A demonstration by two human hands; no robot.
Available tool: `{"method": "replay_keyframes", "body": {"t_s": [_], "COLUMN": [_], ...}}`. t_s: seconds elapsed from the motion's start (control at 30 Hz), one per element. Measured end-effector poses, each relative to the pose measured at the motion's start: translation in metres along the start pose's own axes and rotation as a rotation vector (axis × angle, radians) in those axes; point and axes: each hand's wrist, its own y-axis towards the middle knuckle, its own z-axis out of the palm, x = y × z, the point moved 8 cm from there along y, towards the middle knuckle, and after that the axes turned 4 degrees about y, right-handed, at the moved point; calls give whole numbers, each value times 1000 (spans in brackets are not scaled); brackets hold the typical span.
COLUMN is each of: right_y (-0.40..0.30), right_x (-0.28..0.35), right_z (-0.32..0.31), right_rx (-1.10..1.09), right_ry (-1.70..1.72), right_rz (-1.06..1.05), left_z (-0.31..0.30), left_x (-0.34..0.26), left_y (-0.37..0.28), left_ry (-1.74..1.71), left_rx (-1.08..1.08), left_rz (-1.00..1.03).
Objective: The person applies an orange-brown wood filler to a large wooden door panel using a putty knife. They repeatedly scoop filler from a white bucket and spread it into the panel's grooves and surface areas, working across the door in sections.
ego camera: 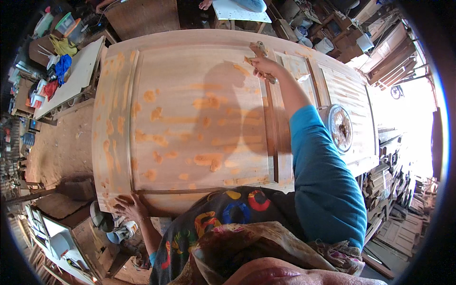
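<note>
A pale wooden panel door [171,124] lies flat before me, its face dotted and streaked with orange putty-like filler. At the far side of its large panel, my right hand [264,67] grips a filler-caked hand tool [260,49]. Its exact kind is unclear, since my fingers cover part of it. My left hand [132,209] rests with spread fingers on the door's near left corner and holds nothing. To the right of my forearm stands a round can [332,119] on the door, its top smeared brown. A small white piece [303,78] lies beyond my right wrist.
Left of the door is a white-topped bench [76,89] with a blue cloth [63,68] and containers. A cabinet [66,238] stands at near left. Stacked timber [383,185] lines the right. Across the door, another person's hand [205,4] shows near a white table [237,11].
</note>
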Motion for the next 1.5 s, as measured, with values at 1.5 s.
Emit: {"method": "replay_keyframes", "body": {"t_s": [1.5], "right_y": [-106], "right_x": [-91], "right_z": [72], "right_rx": [-205], "right_ry": [-955], "right_rz": [14], "left_z": [1], "left_x": [4], "left_y": [0], "left_ry": [-114], "left_rx": [-96], "left_rz": [26]}}
